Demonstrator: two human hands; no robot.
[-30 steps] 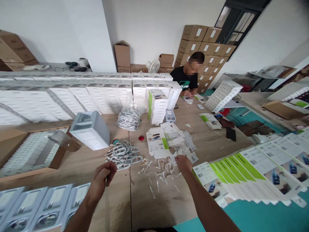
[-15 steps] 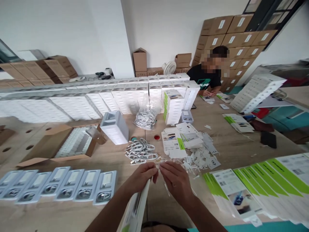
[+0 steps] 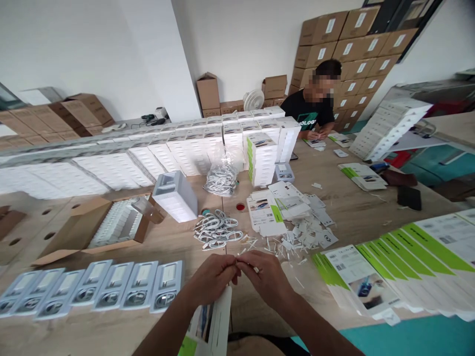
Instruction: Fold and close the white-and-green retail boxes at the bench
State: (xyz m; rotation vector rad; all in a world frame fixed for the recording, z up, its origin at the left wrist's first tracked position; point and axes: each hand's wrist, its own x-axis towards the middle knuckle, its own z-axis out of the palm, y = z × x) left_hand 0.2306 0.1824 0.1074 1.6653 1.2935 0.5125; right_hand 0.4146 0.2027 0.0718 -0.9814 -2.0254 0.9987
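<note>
My left hand (image 3: 215, 278) is closed at the top of a flat white printed carton (image 3: 218, 321), which hangs down below it, partly behind my forearm. My right hand (image 3: 264, 277) is pinched, its fingertips meeting those of my left. Whatever lies between the fingertips is too small to make out. Just beyond both hands lie a heap of coiled white cables (image 3: 215, 230) and a scatter of small white paper scraps (image 3: 293, 244). Flat printed cartons (image 3: 265, 215) rest behind the scraps.
Pale blue trays (image 3: 139, 284) with coiled cables line the left front. An open cardboard box (image 3: 70, 227) sits behind them. Green-and-white cartons (image 3: 371, 287) fan out at right. Stacked white boxes (image 3: 193, 153) form a wall across the back. A co-worker (image 3: 315, 109) sits beyond.
My right hand has come in against my left, fingertips now touching. The carton under my left hand has turned to show more of its printed face. The view has shifted slightly.
</note>
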